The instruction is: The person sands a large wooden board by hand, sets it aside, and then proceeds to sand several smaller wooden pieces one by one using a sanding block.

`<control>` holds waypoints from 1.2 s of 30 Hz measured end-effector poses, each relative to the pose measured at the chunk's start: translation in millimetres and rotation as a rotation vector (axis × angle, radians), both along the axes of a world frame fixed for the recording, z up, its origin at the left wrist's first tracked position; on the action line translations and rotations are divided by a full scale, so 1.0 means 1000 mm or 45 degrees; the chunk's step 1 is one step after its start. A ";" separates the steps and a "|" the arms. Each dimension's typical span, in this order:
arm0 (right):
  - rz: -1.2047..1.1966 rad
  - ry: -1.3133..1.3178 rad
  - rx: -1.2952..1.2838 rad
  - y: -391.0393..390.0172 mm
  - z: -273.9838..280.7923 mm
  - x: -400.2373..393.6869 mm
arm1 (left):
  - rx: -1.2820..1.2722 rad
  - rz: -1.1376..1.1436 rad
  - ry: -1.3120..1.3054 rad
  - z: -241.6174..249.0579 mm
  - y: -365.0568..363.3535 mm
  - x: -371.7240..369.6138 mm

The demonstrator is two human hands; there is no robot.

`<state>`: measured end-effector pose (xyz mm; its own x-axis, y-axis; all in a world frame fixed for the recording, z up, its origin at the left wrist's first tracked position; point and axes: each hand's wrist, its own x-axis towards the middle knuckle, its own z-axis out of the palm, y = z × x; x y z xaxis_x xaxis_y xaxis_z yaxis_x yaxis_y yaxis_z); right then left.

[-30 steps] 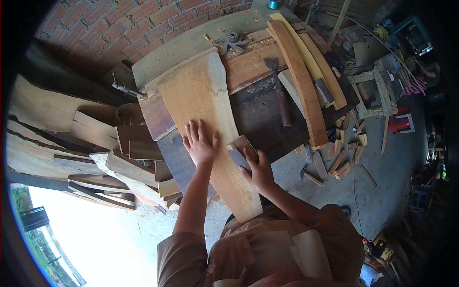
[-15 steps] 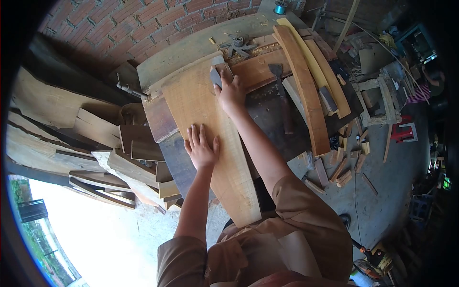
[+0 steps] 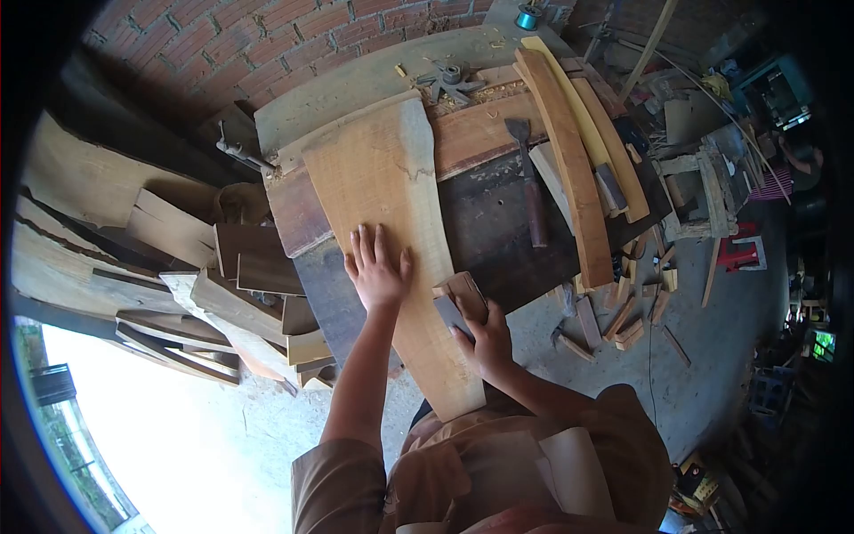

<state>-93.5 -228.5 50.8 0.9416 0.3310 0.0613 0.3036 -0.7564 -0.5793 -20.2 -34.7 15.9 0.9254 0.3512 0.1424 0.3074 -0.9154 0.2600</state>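
A long wooden board point(image 3: 369, 160) lies on the workbench point(image 3: 498, 218), its narrow end pointing toward my body. Flat on the middle of the board rests my left hand point(image 3: 381, 271), fingers spread. My right hand point(image 3: 485, 343) is wrapped round a sanding block point(image 3: 464, 298), a brown wooden block with a grey sheet on one side. The block is tilted at the board's right edge, near the close end. To the right, a wide-bladed scraper point(image 3: 528, 182) with a dark handle lies on the bench.
Long curved wood pieces point(image 3: 569, 169) lie along the bench's right side, with a small dark block point(image 3: 610, 185) on them. A metal star-shaped part point(image 3: 449, 82) sits at the back among shavings. Stacked boards point(image 3: 178, 227) stand at left. Offcuts point(image 3: 630, 334) and a red stool point(image 3: 740, 247) are on the floor.
My right hand has drawn the sanding block from the board's far end toward my body, along the right edge. My left hand stays flat in the same place.
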 end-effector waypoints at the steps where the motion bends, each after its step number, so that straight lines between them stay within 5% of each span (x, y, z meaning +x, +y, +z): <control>1: 0.004 0.003 0.004 0.003 -0.003 0.005 | 0.004 0.004 0.003 -0.001 -0.001 -0.001; 12: -0.319 -0.096 0.024 0.091 0.004 0.214 | -0.010 0.000 -0.018 -0.005 0.001 0.001; 21: -0.038 -0.038 -0.036 0.005 -0.010 0.024 | -0.038 0.002 -0.027 -0.004 0.001 0.001; 25: 0.009 -0.127 -0.113 0.011 -0.006 0.019 | -0.033 -0.001 -0.020 -0.002 0.002 0.001; 30: -0.226 -0.179 0.084 0.057 -0.015 0.148 | -0.014 0.016 0.031 -0.001 -0.001 -0.002; 36: -0.296 -0.269 -0.157 0.102 0.000 0.245 | -0.019 0.027 0.027 -0.003 0.001 0.001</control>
<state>151.3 -126.5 50.5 0.9635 0.1262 0.2361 0.2186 -0.8799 -0.4219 -18.9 -33.9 12.9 0.9204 0.3729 0.1172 0.3326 -0.9046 0.2665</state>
